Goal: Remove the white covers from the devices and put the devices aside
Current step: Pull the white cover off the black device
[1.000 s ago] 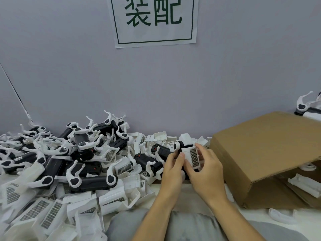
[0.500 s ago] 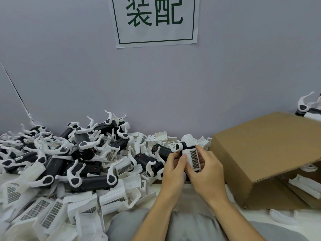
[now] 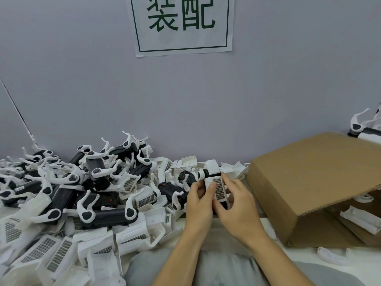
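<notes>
Between both hands, just above the table's near middle, sits a black device (image 3: 203, 174) wearing a white cover (image 3: 218, 187) with a grey grille. My left hand (image 3: 201, 200) grips it from the left, thumb pressed on the cover's face. My right hand (image 3: 237, 203) curls around the cover from the right. The device's lower body is hidden by my fingers. To the left lies a heap of bare black devices (image 3: 86, 182) with white arms, and a spread of loose white covers (image 3: 57, 250) in front of it.
A brown cardboard box (image 3: 313, 178) lies on its side at the right, with white parts (image 3: 360, 220) inside its opening. Another device (image 3: 362, 129) peeks up behind the box. A grey wall with a paper sign (image 3: 182, 23) stands close behind the table.
Both hands have stayed in place on the device. My left thumb has slid further onto the cover's grille face, and the cover has shifted slightly toward me.
</notes>
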`<state>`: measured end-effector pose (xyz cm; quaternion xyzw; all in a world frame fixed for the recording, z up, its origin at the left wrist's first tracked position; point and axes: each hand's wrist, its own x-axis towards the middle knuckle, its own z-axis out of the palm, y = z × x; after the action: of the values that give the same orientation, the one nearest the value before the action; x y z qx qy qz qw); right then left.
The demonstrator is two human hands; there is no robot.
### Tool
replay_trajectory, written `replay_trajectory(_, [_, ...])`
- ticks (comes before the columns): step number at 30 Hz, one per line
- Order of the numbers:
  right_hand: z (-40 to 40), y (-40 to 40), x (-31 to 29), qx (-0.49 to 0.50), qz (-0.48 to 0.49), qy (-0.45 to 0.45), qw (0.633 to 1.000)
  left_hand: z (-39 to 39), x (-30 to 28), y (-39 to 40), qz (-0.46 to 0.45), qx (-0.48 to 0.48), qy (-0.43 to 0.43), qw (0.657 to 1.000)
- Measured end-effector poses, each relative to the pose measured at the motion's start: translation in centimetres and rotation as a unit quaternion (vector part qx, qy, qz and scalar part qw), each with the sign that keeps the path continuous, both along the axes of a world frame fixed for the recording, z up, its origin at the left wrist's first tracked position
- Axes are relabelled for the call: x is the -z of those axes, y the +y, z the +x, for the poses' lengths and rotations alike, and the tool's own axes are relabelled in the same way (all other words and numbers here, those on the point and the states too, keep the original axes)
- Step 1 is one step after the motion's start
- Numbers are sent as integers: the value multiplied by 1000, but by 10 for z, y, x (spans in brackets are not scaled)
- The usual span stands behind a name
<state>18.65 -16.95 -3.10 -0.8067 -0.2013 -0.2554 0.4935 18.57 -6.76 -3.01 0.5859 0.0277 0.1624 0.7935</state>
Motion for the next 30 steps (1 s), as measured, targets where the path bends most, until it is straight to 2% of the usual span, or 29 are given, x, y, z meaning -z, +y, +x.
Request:
replay_trajectory(4, [2,0,2,-42,123,109,986,1,1,1,15,-14,18,1000])
replay_trajectory(7, [5,-2,2,-46,175,169,969,0,2,0,47,-19,14,999])
replay_trajectory(9, [4,-2,0,-82,206,197,955,-2,1,-1,45,-8,9,999])
replay_trajectory(14, [4,-3,0,-105,239,184,948,-6,-2,-2,37,45,-3,998])
replay_trajectory(18, [5,-7,-1,-96,252,190,944,-7,-2,-2,70,30,-4,997])
replay_trajectory(22, [7,-8,-1,-104,274,192,937,-9,-4,-1,53,33,-8,998])
replay_trajectory(25, [4,-8,-3,-132,303,225,917,-11,-6,-2,30,40,-9,999])
replay_trajectory(27, [3,-4,-4,-128,294,252,913,-10,-6,-2,49,22,-5,999])
replay_trajectory(30, [5,-2,-1,-84,263,250,928,-10,-5,-1,93,5,-15,996])
